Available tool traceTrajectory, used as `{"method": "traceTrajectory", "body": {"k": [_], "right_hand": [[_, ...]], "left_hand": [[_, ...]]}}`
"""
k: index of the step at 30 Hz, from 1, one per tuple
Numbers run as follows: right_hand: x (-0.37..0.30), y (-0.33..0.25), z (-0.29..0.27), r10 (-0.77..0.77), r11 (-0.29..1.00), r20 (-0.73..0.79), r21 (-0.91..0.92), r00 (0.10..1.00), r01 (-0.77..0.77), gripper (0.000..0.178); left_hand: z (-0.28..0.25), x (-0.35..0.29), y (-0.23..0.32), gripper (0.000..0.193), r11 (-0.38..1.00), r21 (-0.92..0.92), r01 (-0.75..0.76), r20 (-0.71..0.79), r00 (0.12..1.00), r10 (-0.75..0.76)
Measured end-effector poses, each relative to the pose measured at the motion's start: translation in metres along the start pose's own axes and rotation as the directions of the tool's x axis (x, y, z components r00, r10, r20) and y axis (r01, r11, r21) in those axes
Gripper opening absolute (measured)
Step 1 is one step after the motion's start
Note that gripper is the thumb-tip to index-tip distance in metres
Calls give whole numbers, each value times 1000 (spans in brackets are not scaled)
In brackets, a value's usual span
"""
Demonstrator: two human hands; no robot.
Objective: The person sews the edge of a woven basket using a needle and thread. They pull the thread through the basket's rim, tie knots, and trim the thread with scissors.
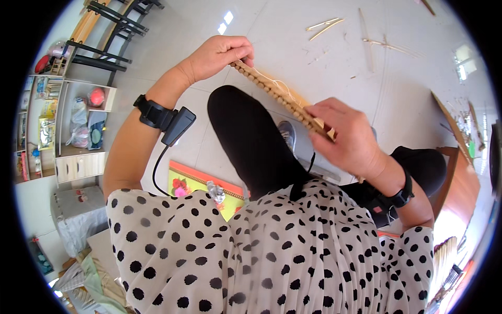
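A flat tan mat of stalks (280,96) stretches between my hands above my knees, tilted so that its knobbly edge of stalk ends faces me. Loose white thread (283,82) curls along that edge. At the far left end, my left hand (230,54) is closed with the thumb and fingers pinched on the mat's corner. My right hand (342,133) grips the nearer right end, its fingers curled over the edge and slightly blurred. Pale cut stalk pieces show beside its fingers. The mat's far face is mostly hidden.
Loose stalks (327,27) and scraps lie on the pale tiled floor. A brown board (457,172) stands at right. Below my left arm is a yellow floral book-like item (204,191) with crumpled foil (215,192). Shelves (63,120) and black-legged furniture (107,36) line the left.
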State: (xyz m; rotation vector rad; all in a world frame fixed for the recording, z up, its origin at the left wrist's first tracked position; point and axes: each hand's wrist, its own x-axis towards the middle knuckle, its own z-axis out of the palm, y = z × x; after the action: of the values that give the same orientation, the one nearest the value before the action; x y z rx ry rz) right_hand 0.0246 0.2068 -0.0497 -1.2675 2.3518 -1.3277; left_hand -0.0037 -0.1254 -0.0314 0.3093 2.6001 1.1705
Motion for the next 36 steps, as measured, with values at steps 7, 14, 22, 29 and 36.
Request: {"method": "traceTrajectory", "body": {"k": [7,14,22,29,36], "right_hand": [[80,39,-109,5,897,-61,-441,998,-31,31],[135,143,-150,238,782,-516,-400,823,-477,54],[124,128,-132,781,525,-191,716,594,-459,49],[105,140,-152,615,789,-355,289,705,-543,29],[83,94,-140,373,905,-323,-79,870,-418,29]], "left_hand": [[-5,40,8,29,997,30,-77,-332,940,83],[37,114,42,25,942,-157,-296,-575,803,156],[118,135,117,24,783,-573,-241,-335,941,45],[175,146,123,26,765,-408,-498,-321,863,391],[133,100,114,17,863,-283,-419,-418,864,282]]}}
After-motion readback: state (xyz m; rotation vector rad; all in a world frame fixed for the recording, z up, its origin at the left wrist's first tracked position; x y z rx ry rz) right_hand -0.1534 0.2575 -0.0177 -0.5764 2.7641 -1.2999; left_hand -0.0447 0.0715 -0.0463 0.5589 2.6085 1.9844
